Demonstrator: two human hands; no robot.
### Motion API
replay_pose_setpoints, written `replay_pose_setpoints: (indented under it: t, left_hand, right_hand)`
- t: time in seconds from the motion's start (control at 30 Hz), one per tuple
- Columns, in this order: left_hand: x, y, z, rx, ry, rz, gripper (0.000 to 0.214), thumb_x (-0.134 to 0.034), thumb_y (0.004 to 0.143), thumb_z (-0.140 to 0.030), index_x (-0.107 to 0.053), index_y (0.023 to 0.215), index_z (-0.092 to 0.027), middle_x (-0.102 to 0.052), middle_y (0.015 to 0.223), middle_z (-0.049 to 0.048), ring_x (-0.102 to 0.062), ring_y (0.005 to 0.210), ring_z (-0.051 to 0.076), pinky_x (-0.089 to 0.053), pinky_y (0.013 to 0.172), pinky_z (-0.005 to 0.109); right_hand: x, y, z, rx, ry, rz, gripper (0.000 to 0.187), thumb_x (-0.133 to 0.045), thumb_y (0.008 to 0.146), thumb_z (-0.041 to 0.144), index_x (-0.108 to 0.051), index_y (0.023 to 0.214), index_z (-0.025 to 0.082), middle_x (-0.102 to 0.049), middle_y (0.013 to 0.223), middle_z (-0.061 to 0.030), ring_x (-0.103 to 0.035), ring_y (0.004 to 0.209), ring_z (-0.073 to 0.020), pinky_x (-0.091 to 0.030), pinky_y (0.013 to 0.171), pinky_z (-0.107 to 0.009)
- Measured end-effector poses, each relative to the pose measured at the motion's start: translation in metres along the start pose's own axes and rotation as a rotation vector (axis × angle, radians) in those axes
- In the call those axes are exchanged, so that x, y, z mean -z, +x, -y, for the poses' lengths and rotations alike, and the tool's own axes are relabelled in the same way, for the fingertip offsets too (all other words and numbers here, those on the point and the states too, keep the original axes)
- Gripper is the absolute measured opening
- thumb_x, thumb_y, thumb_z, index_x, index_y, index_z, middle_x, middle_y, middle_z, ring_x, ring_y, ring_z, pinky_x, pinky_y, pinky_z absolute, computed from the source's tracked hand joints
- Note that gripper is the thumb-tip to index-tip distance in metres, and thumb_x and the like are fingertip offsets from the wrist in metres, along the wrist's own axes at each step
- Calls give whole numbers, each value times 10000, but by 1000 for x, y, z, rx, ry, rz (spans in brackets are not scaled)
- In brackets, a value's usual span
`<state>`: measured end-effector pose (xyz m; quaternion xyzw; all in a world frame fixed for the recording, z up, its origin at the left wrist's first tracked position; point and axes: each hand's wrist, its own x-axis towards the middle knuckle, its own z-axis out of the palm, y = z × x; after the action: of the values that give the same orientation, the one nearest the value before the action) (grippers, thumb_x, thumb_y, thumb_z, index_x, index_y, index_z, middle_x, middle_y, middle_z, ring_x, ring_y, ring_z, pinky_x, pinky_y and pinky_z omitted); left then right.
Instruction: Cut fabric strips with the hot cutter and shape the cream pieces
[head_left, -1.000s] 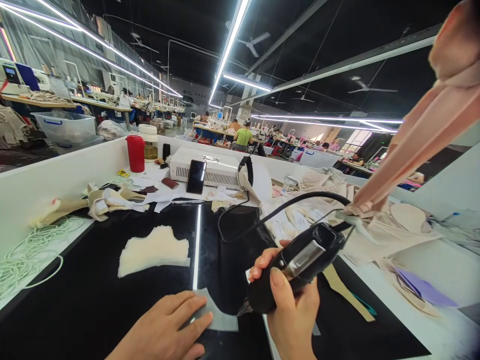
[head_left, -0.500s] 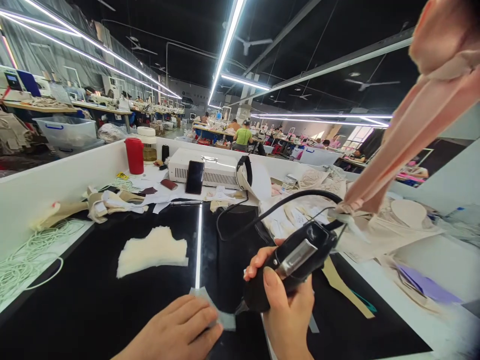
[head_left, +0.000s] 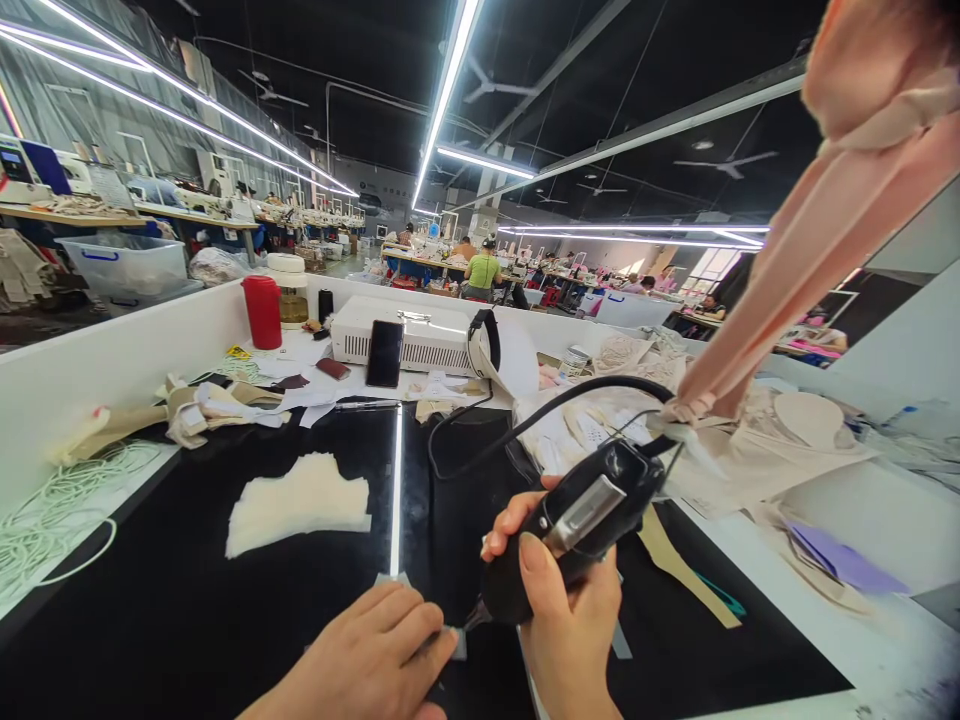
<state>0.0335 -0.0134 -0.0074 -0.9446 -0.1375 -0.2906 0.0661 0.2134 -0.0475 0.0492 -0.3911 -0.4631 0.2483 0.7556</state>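
Observation:
My right hand [head_left: 566,610] is wrapped round a black corded electric hand tool [head_left: 517,570], with a silver plate on its side. The narrow tip of the tool points down and left, by the edge of a pale translucent piece [head_left: 457,645] on the black work surface [head_left: 172,620]. My left hand [head_left: 382,640] lies flat over that piece, fingers stretched out and pressing, and hides most of it. Further left lies a fluffy cream pad with a cut outline [head_left: 300,505]. A bright light strip [head_left: 396,490] runs away from my left fingertips.
Pink fabric straps [head_left: 780,270] hang at the right, tied to the tool's cord end. Behind stand a white box [head_left: 442,340], a phone [head_left: 385,353] and a red cup [head_left: 262,312]. Pale green cords [head_left: 52,520] lie left; a beige strip [head_left: 686,570] lies right. Co-workers sit far back.
My left hand has slid slightly right over the translucent piece, covering more of it, its fingers now closer to the tool's tip. The right hand keeps its grip; the view has shifted a little.

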Motion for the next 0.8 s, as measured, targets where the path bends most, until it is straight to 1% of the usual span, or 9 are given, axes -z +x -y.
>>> replay_pose_setpoints:
  t: [0.3,0.37,0.57,0.8]
  left_hand:
    - [-1,-2,2,-2,11,18,572,-216,1122,-515,-652,1226,-160,-672,1051,27,-629,903,198,-460,880,338]
    - [-1,-2,2,4,17,22,548,-253,1118,-523,-649,1238,-164,-672,1059,26,-626,909,200,-460,881,339]
    - [-4,-4,-1,27,40,14,477,-432,1073,-570,-652,1238,-179,-670,1065,26,-612,908,206,-467,865,338]
    - [-6,-8,1,30,46,44,488,-475,1052,-597,-642,1260,-189,-662,1090,17,-603,935,205,-455,887,334]
  right_hand:
    - [1,1,0,18,-8,3,312,-724,941,357,-553,1200,324,-664,894,28,-653,644,-124,-589,630,-299]
    - [0,1,1,16,-5,1,308,-723,942,355,-554,1198,323,-663,894,28,-652,642,-122,-589,631,-297]
    - [-1,2,2,9,-6,7,303,-719,945,354,-556,1200,333,-659,886,38,-649,649,-120,-593,637,-294]
    - [-1,3,2,-1,21,-34,312,-730,939,347,-565,1204,331,-658,878,35,-647,665,-124,-590,646,-303]
